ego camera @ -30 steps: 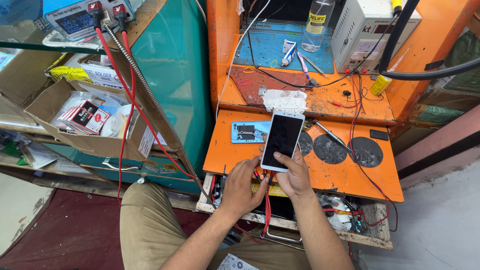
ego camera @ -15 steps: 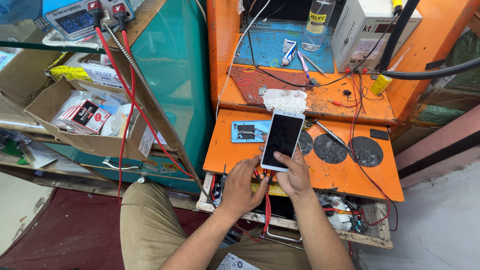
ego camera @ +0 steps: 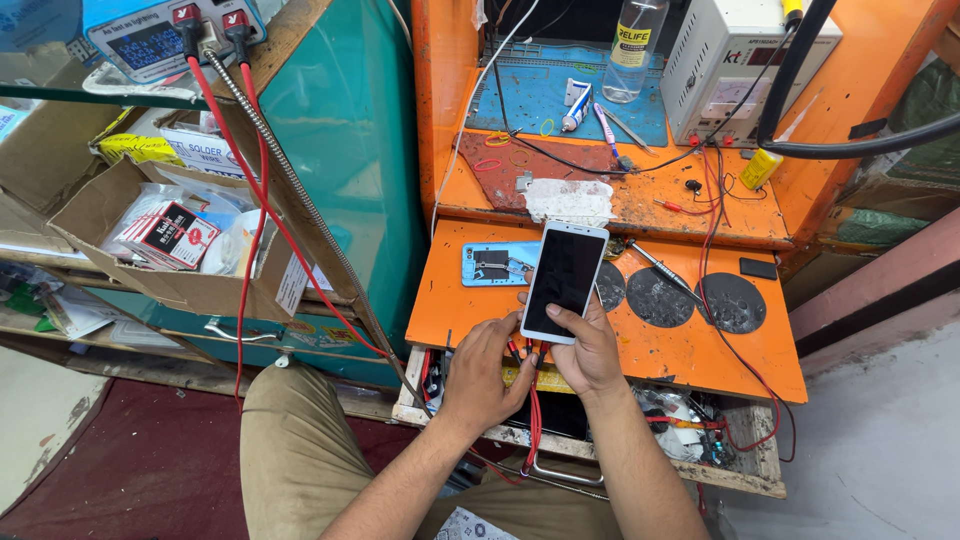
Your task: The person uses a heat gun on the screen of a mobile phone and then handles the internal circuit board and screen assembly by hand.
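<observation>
Workbench is orange, two tiers, with a teal cabinet on its left and a cardboard box of packets further left. White power supply sits at the back right of the upper tier, clear bottle just beside it on a blue mat. Phone, white frame and dark screen, is tilted up over the lower tier; right hand holds it from below, thumb on the screen's bottom edge. Left hand is just beside it at the drawer edge, fingers curled narrow around the red wires under the phone. Blue phone part lies flat just left of the phone
</observation>
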